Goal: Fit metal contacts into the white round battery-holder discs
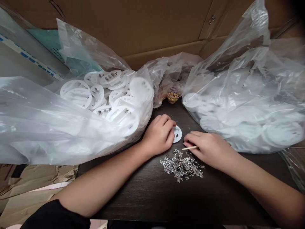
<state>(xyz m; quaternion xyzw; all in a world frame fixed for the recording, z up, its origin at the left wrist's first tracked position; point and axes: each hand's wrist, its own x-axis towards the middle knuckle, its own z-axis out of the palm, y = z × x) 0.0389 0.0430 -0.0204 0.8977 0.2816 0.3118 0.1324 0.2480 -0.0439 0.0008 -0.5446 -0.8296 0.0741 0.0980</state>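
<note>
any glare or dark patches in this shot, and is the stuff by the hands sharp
Head view: whitish glare on the left plastic bag and right plastic bag; head view: a dark patch on the near part of the table, plus a blackened upper right corner; head view: the white disc at the left hand is fairly clear, but many metal parts merge together.

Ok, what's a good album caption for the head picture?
Left hand holds a white disc, right hand holds a stick, metal bits piled on the table.
</note>
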